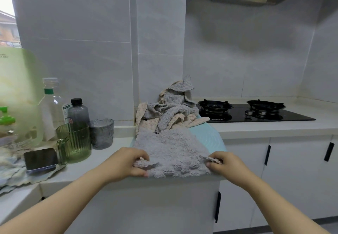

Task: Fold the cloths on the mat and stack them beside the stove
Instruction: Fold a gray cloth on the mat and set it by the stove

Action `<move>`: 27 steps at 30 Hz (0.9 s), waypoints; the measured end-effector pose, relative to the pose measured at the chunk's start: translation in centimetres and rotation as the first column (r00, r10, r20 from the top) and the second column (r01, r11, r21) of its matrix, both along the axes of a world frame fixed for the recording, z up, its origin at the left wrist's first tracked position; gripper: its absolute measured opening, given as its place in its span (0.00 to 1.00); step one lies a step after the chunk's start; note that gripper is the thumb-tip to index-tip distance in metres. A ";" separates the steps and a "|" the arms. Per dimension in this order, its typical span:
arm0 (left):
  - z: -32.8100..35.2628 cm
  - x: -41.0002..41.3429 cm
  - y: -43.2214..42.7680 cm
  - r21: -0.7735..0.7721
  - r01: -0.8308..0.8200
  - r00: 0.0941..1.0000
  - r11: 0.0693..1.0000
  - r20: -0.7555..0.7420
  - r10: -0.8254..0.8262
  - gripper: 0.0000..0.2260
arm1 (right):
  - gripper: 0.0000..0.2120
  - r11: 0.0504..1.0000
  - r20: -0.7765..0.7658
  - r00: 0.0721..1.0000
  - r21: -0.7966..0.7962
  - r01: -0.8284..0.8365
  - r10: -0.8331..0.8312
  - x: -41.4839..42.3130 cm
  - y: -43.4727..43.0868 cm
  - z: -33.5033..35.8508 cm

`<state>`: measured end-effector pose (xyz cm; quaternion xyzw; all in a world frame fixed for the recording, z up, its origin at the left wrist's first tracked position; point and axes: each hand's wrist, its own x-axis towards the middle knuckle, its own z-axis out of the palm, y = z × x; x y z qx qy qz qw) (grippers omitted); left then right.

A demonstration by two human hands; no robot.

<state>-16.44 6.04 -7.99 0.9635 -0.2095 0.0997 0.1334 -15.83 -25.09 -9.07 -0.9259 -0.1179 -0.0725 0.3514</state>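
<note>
Early stage. Grey cloth point(172, 153) spread flat on teal mat point(208, 133) at near table edge, near corners pinched by left hand point(131, 162) and right hand point(223, 162). Unfolded heap point(170, 111) behind, touching stove point(256, 114). No folded stack visible yet.

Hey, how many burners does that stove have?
2. The left burner sits on the stove next to the pile of cloths. The right burner is farther along, toward the corner. The whole cooktop shows, so none seems hidden.
</note>
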 end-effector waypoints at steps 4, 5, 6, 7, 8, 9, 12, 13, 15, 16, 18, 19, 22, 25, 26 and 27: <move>1.1 -1.3 0.5 -0.011 -0.007 0.990 1.000 -0.144 0.006 0.23 | 0.04 0.999 -0.060 0.998 0.049 -0.011 0.014 -1.2 -0.3 0.7; 1.4 -1.6 0.7 -0.009 0.002 0.985 1.000 -0.175 -0.003 0.22 | 0.04 0.998 -0.082 0.996 0.060 -0.017 0.022 -1.5 -0.4 0.9; 1.7 -1.8 0.9 -0.017 0.012 0.977 1.000 -0.212 -0.016 0.20 | 0.05 0.997 -0.107 0.994 0.074 -0.025 0.033 -1.8 -0.5 1.1; 2.0 -2.1 0.9 -0.045 0.022 0.967 0.999 -0.251 -0.033 0.18 | 0.05 0.996 -0.132 0.990 0.086 -0.033 0.044 -2.1 -0.5 1.4; 2.3 -2.4 1.1 -0.090 0.025 0.954 0.996 -0.297 -0.051 0.16 | 0.06 0.995 -0.153 0.987 0.094 -0.041 0.055 -2.4 -0.6 1.6; 2.5 -2.7 1.1 -0.145 0.019 0.936 0.989 -0.344 -0.068 0.14 | 0.06 0.994 -0.174 0.983 0.098 -0.048 0.064 -2.7 -0.6 1.8; 3.0 -3.2 1.4 -0.251 -0.024 0.880 0.968 -0.464 -0.098 0.10 | 0.05 0.991 -0.225 0.970 0.112 -0.067 0.091 -3.1 -0.8 2.0; 3.1 -3.2 1.4 -0.279 -0.040 0.863 0.959 -0.493 -0.107 0.09 | 0.04 0.992 -0.228 0.969 0.106 -0.071 0.094 -3.1 -0.8 2.1; 3.2 -3.1 1.4 -0.341 -0.074 0.845 0.937 -0.520 -0.123 0.05 | 0.04 0.995 -0.199 0.976 0.073 -0.074 0.087 -2.8 -1.0 2.3; 3.3 -2.8 1.4 -0.372 -0.094 0.848 0.924 -0.516 -0.122 0.03 | 0.06 0.994 -0.182 0.980 0.078 -0.072 0.085 -2.4 -1.2 2.4; 3.4 -2.1 1.2 -0.427 -0.148 0.869 0.892 -0.486 -0.088 0.02 | 0.06 0.989 -0.156 0.985 0.138 -0.052 0.074 -1.6 -1.3 2.8; 3.4 -1.6 1.2 -0.460 -0.188 0.880 0.868 -0.472 -0.060 0.03 | 0.05 0.984 -0.141 0.988 0.175 -0.037 0.062 -1.0 -1.3 3.0; 3.0 0.6 0.8 -0.564 -0.302 0.896 0.769 -0.443 0.028 0.05 | 0.04 0.956 -0.101 0.995 0.293 0.035 -0.005 1.2 -1.1 2.9; 2.1 3.1 0.3 -0.605 -0.365 0.908 0.708 -0.400 0.126 0.05 | 0.08 0.930 -0.070 0.989 0.338 0.144 -0.127 4.0 -0.4 2.0; 1.7 4.1 0.3 -0.618 -0.380 0.908 0.688 -0.390 0.151 0.07 | 0.11 0.925 -0.057 0.984 0.337 0.176 -0.166 5.0 -0.2 1.5; 1.2 5.1 0.2 -0.636 -0.398 0.906 0.661 -0.385 0.175 0.10 | 0.13 0.916 -0.049 0.979 0.346 0.202 -0.198 5.9 0.1 1.1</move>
